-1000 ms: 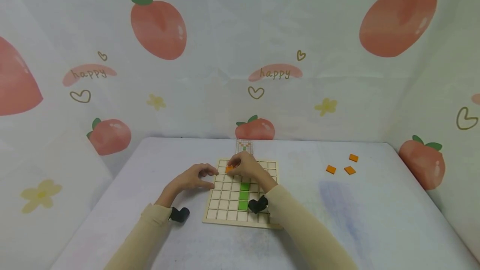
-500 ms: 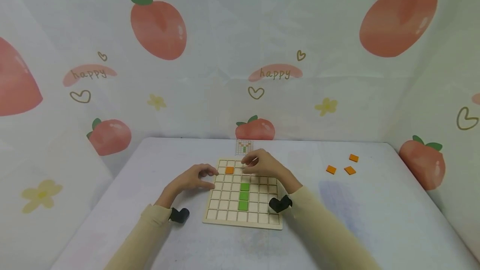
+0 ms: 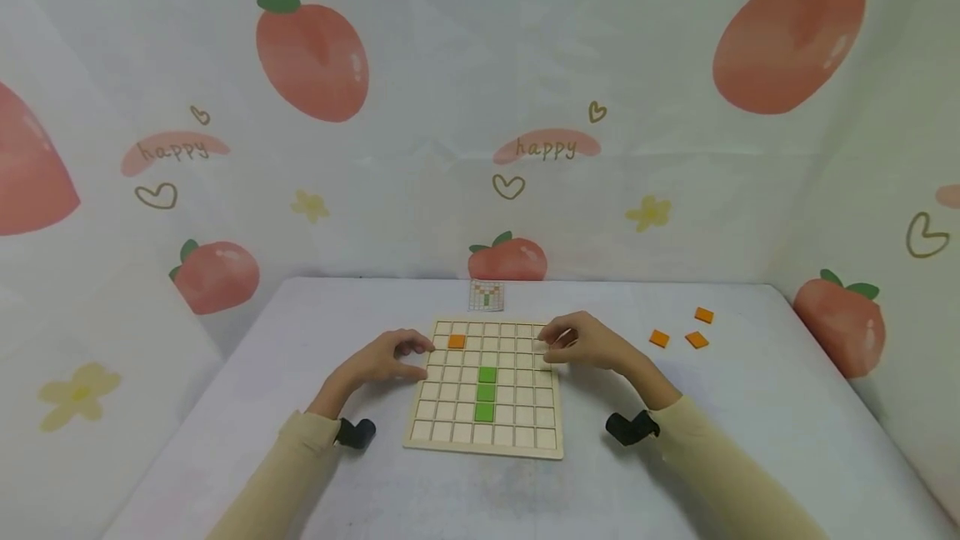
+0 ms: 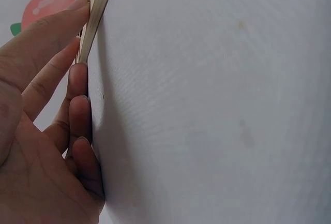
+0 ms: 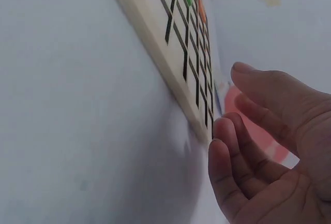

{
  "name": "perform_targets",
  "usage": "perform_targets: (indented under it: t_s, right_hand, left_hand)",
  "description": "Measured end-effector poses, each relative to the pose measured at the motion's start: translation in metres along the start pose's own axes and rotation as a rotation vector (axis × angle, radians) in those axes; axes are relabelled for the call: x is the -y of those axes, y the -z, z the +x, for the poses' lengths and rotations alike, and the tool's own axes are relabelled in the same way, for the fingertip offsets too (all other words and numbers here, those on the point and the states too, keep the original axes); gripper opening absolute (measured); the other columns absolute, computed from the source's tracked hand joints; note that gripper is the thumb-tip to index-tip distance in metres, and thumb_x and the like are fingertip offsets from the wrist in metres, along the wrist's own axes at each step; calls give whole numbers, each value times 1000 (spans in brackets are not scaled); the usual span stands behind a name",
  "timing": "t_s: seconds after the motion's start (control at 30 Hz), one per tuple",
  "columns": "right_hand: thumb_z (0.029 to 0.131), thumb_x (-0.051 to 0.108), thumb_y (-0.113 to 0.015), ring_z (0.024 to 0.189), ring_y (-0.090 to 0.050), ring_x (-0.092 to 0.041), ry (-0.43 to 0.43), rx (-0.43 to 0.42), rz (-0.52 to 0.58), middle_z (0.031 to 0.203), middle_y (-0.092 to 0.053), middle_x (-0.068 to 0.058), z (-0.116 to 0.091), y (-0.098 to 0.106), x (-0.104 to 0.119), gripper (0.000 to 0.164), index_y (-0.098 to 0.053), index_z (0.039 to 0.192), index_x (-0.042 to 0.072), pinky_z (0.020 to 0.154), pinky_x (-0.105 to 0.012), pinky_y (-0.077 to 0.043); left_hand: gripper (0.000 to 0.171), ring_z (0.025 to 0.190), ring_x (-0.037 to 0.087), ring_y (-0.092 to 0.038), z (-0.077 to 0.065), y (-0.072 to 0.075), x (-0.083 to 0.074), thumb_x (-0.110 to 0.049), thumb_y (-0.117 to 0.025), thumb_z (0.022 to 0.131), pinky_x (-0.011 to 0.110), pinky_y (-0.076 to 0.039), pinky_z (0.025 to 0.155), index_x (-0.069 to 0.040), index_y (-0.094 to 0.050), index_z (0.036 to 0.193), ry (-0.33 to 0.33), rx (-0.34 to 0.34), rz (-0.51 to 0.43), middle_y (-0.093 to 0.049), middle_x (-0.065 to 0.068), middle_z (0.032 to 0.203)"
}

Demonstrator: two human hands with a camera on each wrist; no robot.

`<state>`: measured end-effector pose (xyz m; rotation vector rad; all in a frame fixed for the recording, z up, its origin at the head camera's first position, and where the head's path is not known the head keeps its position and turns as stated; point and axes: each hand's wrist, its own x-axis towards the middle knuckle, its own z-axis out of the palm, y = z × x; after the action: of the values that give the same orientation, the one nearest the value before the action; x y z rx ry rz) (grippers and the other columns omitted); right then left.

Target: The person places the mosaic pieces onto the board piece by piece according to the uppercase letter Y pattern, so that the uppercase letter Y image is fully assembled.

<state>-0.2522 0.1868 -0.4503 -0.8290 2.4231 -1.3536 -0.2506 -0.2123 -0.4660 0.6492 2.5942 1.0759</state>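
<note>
A square wooden grid board (image 3: 450, 412) lies on the table. It holds one orange tile (image 3: 457, 342) near its far left corner and a column of green tiles (image 3: 486, 393) about its middle. My left hand (image 3: 380, 356) rests at the board's left side. In the left wrist view, the thumb and fingertips (image 4: 78, 79) are right at the edge of the board (image 4: 98, 14), the other fingers bent against the table. My right hand (image 3: 588, 344) hovers by the far right corner, fingers loosely bent with nothing between them; the right wrist view shows them close to the corner (image 5: 204, 131).
Three loose orange tiles (image 3: 697, 340) lie on the table to the right of the right hand. Behind the board stands a small pattern card (image 3: 487, 296) with orange and green squares. A fruit-printed cloth (image 3: 420, 148) hangs behind the table.
My right hand has let go of the orange tile, leaving it in a cell, and moved right across the board to its right edge. The left hand has stayed put.
</note>
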Motion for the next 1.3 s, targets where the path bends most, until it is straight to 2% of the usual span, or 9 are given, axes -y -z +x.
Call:
perform_targets:
  t_s: [0.2, 0.37, 0.53, 0.73, 1.0, 1.3]
  right_hand:
    - [88, 12, -81, 92, -66, -25, -21, -45, 9, 109, -69, -14, -31, 18, -12, 32, -71, 114, -3, 84, -37, -54]
    - [88, 13, -81, 93, -66, -25, -56, -83, 1, 111, -68, -17, -55, 35, -13, 34, -70, 116, -3, 85, -33, -53]
    - [89, 14, -81, 92, -67, -24, -74, -115, -26, 111, -68, -17, -75, 51, -18, 35, -70, 117, -3, 83, -29, -53]
    - [90, 17, -80, 97, -67, -23, -94, -147, -39, 115, -69, -14, -96, 68, -28, 35, -70, 119, -1, 82, -28, -52]
    - [90, 17, -80, 100, -67, -26, -137, -207, -107, 114, -69, -13, -113, 86, -38, 36, -69, 119, -1, 81, -25, -53]
    - [88, 18, -83, 103, -66, -36, -201, -286, -149, 118, -66, -21, -120, 94, -50, 45, -67, 121, -8, 79, -22, -52]
  left_hand:
    - [41, 103, 24, -52, -2, -1, 0, -17, -86, 82, 47, -42, 95, -8, -70, 118, -3, 5, 1, -62, 0, 108]
    - [41, 102, 24, -52, -3, -1, 0, -17, -86, 82, 46, -42, 94, -7, -70, 118, -19, 6, 1, -62, 0, 108]
    - [41, 103, 24, -53, -3, -1, 0, -18, -86, 82, 47, -42, 95, -7, -70, 118, -27, 7, -2, -62, 0, 107]
    - [41, 103, 24, -52, -2, -1, 0, -18, -86, 82, 47, -42, 96, -7, -70, 118, -23, 10, -3, -62, 0, 108]
    - [38, 102, 23, -53, -1, 0, -2, -17, -85, 84, 46, -42, 95, -7, -70, 118, -22, 3, 2, -62, 0, 108]
    - [38, 100, 23, -52, -1, 2, -3, -17, -85, 84, 44, -43, 92, -8, -70, 117, -27, 3, 9, -62, -1, 106]
